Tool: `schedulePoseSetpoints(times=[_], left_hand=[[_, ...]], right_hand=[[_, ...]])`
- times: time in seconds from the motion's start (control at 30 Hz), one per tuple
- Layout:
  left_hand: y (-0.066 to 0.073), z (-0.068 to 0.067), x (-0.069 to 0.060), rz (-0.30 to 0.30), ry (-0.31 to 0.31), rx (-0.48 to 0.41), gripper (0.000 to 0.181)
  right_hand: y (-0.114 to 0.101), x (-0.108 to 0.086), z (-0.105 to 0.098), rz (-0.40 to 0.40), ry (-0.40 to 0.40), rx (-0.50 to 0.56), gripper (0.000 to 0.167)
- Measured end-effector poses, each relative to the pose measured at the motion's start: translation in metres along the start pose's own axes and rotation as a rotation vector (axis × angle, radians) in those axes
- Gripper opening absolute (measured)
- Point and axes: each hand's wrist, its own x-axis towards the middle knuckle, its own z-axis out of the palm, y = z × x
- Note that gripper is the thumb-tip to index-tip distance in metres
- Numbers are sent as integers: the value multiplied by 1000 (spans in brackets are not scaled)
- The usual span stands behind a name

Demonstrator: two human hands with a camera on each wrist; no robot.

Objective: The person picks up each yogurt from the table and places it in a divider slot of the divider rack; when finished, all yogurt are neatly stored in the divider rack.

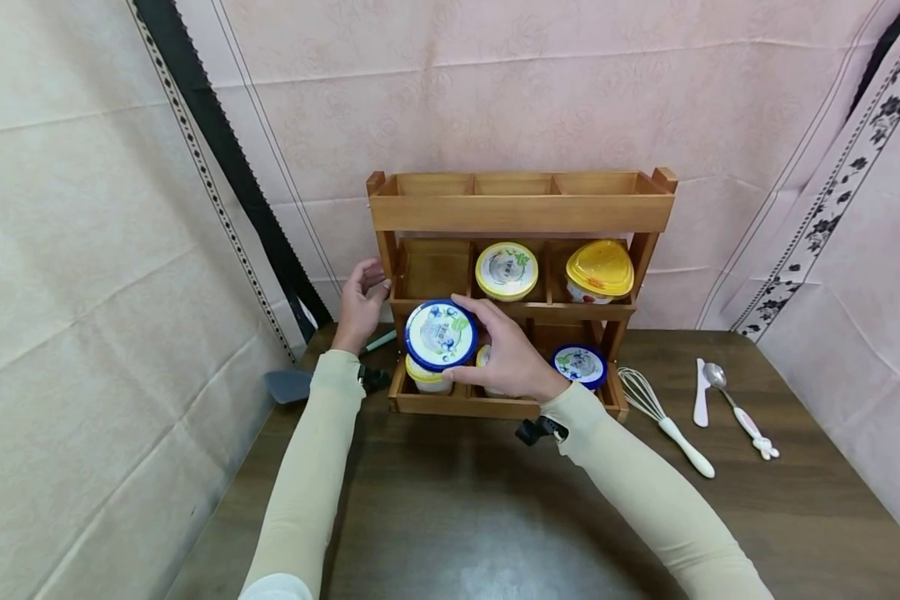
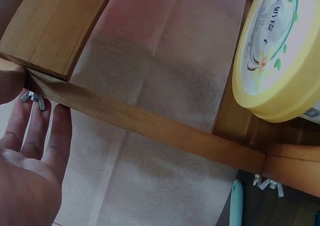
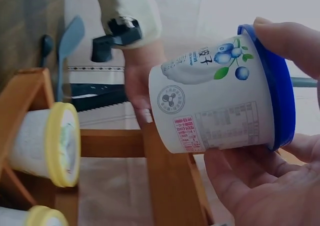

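My right hand (image 1: pixel 506 350) holds a blue-lidded yogurt tub (image 1: pixel 441 335) in front of the left side of a wooden three-tier rack (image 1: pixel 517 215). Its thumb and fingers grip the lid end of the white tub (image 3: pixel 215 96), which has blueberries printed on it. At the rack's left side post (image 2: pixel 140 121), my left hand (image 2: pixel 35 151) pinches the wood, thumb on one side and fingers by a wing nut. Yellow-lidded tubs (image 1: pixel 507 271) stand on the middle tier and below. Another blue-lidded tub (image 1: pixel 580 365) sits lower right; my right hand partly hides one yellow-lidded tub.
A tub with a domed yellow lid (image 1: pixel 600 268) occupies the middle tier's right compartment. Right of the rack lie a whisk (image 1: pixel 663 421), a white knife (image 1: pixel 701 393) and a spoon (image 1: pixel 741 412). A grey-blue spatula (image 1: pixel 288 387) lies left. Cloth hangs behind.
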Motion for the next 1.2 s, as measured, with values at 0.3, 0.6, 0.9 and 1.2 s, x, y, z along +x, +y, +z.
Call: schedulePoseSetpoints(times=[0.3,0.6,0.9,1.2], left_hand=[[-18,-2,9,45,-1,-18,41],[-16,-2,9,35,-3,-31,43],[-14,-1,9,-1,-5,1,46],[15,0,-6,0,-14,34,45]], right_hand=[[-10,20,-11,-39,122,-6,102],[-16,38,-6,-14,219,-60,104],[-7,55,2,33,306,-98,104],[0,73,19,23,344,-194,106]])
